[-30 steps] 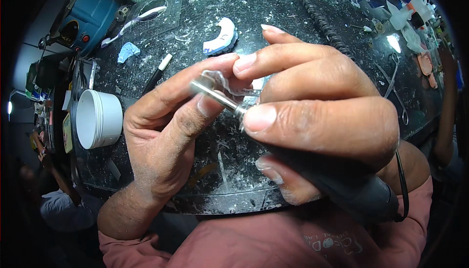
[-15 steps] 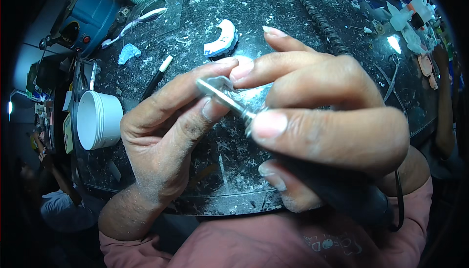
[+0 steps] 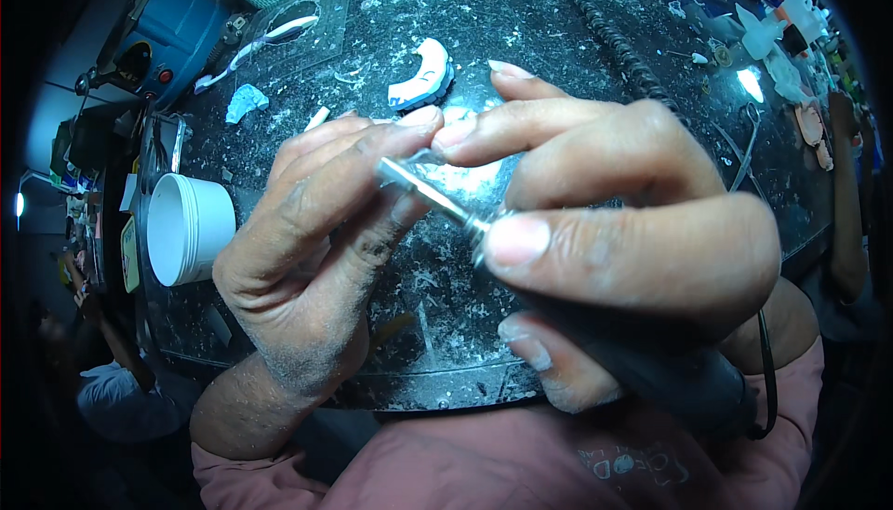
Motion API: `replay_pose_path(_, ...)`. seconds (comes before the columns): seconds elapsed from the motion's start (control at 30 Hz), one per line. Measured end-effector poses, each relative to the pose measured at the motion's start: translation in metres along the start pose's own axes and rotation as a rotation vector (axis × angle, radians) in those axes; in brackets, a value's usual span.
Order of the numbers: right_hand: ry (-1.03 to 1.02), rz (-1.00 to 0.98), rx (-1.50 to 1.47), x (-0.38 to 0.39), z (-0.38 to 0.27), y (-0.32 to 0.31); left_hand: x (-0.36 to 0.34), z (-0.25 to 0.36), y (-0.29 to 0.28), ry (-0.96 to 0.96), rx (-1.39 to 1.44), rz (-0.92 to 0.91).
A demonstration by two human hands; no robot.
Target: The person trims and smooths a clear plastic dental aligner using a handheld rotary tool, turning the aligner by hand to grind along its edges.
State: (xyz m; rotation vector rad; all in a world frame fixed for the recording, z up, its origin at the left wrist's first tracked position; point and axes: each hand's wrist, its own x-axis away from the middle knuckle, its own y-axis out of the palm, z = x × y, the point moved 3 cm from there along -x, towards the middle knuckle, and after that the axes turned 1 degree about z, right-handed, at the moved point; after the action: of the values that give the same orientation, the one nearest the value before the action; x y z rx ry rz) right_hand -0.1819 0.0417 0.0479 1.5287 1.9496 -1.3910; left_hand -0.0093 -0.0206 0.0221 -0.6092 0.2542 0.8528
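A black rotary handpiece (image 3: 651, 361) lies in the closed grip of my right hand (image 3: 633, 184), thumb along its front. Its slim metal bit (image 3: 428, 192) points up and left, its tip at my left fingers. My left hand (image 3: 312, 231) pinches a thin clear plastic piece (image 3: 425, 156), mostly hidden by the fingers. My right index fingertip meets the left one at that piece. Just beyond both hands stands a white and blue dental model (image 3: 423, 77), curved like an arch.
On the left are a white tub (image 3: 191, 229) and a blue machine (image 3: 172, 40). A toothbrush (image 3: 260, 45) and a light blue lump (image 3: 246, 102) lie near them. A dark coiled cord (image 3: 605, 31) crosses the far table; scissors (image 3: 747, 152) lie at right. Other people sit at both sides.
My left hand has rolled and shifted slightly left, so more of its fingers' backs show and cover most of a black marker. The handpiece has moved only slightly.
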Motion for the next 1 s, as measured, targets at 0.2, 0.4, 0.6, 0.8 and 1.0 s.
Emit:
replay_pose_path(0.2, 0.125, 0.217, -0.041, 0.017, 0.004, 0.012, 0.001, 0.0, -0.001, -0.074, -0.015, -0.025)
replay_pose_path(0.4, 0.205, 0.262, -0.014, 0.016, 0.001, 0.013, 0.004, -0.004, 0.004, -0.057, 0.086, 0.022)
replay_pose_path(0.6, 0.099, 0.204, -0.05, 0.013, 0.005, 0.012, 0.004, -0.008, 0.013, -0.322, 0.621, 0.045)
replay_pose_path(0.8, 0.097, 0.091, -0.054, 0.002, 0.001, 0.003, 0.003, -0.008, 0.013, -0.387, 0.608, 0.056)
replay_pose_path(1.0, 0.051, 0.179, -0.04, 0.003, 0.005, 0.005, 0.002, -0.006, 0.016, -0.343, 0.575, 0.072)
